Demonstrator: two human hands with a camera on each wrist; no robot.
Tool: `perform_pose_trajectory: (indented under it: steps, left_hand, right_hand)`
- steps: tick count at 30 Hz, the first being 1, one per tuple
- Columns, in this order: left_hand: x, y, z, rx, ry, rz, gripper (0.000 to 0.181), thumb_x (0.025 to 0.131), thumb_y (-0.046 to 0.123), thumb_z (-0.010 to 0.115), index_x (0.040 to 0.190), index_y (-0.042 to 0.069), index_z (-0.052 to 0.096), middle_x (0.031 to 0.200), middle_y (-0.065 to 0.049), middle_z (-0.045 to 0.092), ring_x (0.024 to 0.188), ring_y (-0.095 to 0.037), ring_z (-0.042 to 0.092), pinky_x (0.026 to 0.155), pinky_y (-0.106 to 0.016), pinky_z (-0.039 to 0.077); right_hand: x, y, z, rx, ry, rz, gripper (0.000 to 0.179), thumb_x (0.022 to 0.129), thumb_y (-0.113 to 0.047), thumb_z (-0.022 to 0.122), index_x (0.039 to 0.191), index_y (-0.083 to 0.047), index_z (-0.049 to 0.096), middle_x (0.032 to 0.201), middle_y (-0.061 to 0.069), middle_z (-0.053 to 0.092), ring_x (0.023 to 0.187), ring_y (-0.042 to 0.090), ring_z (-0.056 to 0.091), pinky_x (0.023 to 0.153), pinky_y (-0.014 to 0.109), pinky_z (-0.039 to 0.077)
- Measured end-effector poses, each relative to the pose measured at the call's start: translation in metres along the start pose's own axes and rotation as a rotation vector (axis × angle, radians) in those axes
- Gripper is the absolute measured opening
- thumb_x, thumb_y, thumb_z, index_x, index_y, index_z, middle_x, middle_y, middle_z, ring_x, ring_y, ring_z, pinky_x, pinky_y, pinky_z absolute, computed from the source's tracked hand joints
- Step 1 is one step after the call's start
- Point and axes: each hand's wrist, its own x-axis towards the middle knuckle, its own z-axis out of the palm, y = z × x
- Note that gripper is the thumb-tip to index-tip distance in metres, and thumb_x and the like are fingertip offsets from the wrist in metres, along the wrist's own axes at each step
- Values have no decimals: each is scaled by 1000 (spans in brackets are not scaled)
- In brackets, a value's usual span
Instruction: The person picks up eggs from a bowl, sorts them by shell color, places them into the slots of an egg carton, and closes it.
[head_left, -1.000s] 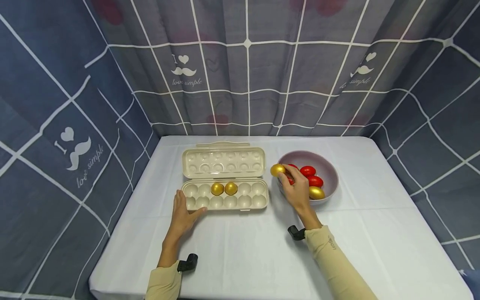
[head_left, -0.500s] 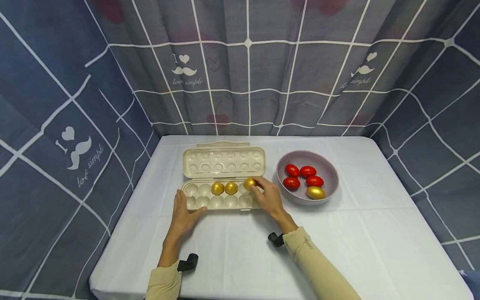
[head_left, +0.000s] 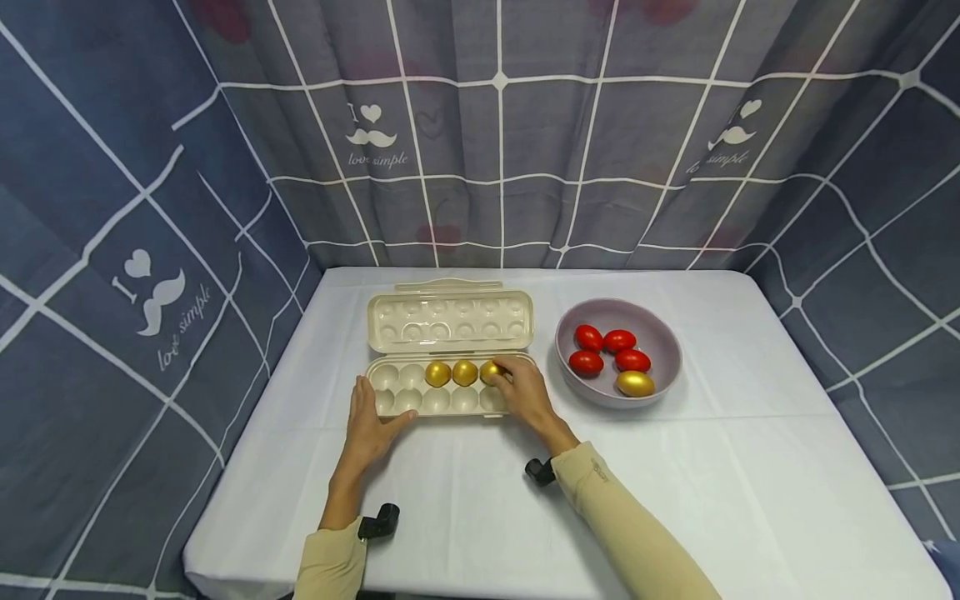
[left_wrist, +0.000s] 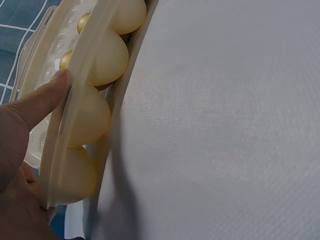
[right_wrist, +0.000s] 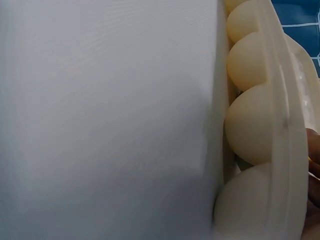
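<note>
The cream egg carton (head_left: 437, 403) lies on the white table with its lid folded back. My left hand (head_left: 369, 429) holds its front left corner, thumb on the front rim and fingers along the left side; the left wrist view shows the thumb (left_wrist: 42, 100) there. With my right hand (head_left: 525, 392) I pinch a golden egg (head_left: 491, 371) in a back-row cup, fingers partly covering it. Two more golden eggs (head_left: 438, 373) sit just left of it in the same row. In the right wrist view only some fingers show, at the edge behind the carton's wall (right_wrist: 280, 125).
To the right stands a mauve bowl (head_left: 654, 337) with several red eggs (head_left: 587, 363) and one golden egg (head_left: 635, 383). A white cloth (head_left: 465, 508) covers the table. Grid-patterned curtains (head_left: 540, 167) enclose it at the back and sides.
My right hand has carried the golden egg leftward from the bowl to the carton and lowered it into the cup. The left hand keeps its place at the carton.
</note>
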Motion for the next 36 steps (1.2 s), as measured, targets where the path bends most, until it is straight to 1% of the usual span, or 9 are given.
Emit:
perform_pose_trajectory:
  steps: [4,10,12,15,20,26,29,33,36]
  left_hand:
    - [1,1,0,11,-16,-13,118,86,36,77,151,-9,-10,159,-29,-13,147,-40,-14,117,-52,-3]
    - [2,2,0,30,-34,-22,116,87,38,75,152,-8,-10,160,-27,-14,147,-39,-14,117,-52,-4]
    - [2,2,0,36,-31,-24,117,87,38,76,151,-8,-10,160,-27,-13,147,-39,-14,117,-53,-3]
    - [2,2,0,31,-26,-26,117,86,37,77,151,-9,-10,160,-27,-14,147,-39,-14,117,-52,-3]
    - [2,2,-1,31,-23,-25,117,86,37,76,152,-8,-10,160,-26,-14,147,-39,-14,118,-52,-2]
    - [2,2,-1,36,-34,-23,117,87,39,75,151,-9,-11,159,-27,-15,147,-39,-16,117,-52,-4]
    - [2,1,-3,46,-40,1,113,90,40,71,150,-11,-10,158,-30,-15,146,-42,-15,116,-56,-4]
    - [1,0,-4,73,-40,28,104,95,39,64,149,-15,-7,157,-34,-12,145,-46,-12,113,-63,-3]
    - [1,0,-3,87,-41,25,103,95,38,64,149,-15,-7,157,-34,-13,145,-47,-12,113,-65,-3]
  right_hand:
    - [3,0,2,-37,-16,12,16,87,-8,74,102,-3,75,102,9,73,101,28,64,92,45,47]
    - [7,-1,0,-94,-14,54,17,87,-8,73,103,-2,75,100,11,73,99,30,64,89,46,48]
    - [7,0,-1,-108,-28,55,16,88,-9,73,102,-2,74,99,10,72,98,29,64,88,45,48]
    - [7,2,0,-101,-41,54,18,89,-10,72,105,-2,74,100,10,72,97,28,63,87,44,48]
    - [7,4,1,-75,-17,42,25,87,-9,74,110,1,72,102,13,72,98,29,64,88,45,48]
    - [6,4,0,-43,-47,41,25,88,-10,74,110,0,71,101,11,71,96,27,62,86,45,48]
    - [3,4,-2,-31,-50,33,27,88,-10,73,113,0,70,106,11,71,100,27,62,88,46,48]
    - [-2,3,-6,-3,-14,35,33,89,-11,72,119,1,69,117,14,69,112,32,61,96,48,47]
    - [-5,3,-11,14,1,46,36,88,-12,74,121,2,67,120,15,68,115,33,61,98,47,47]
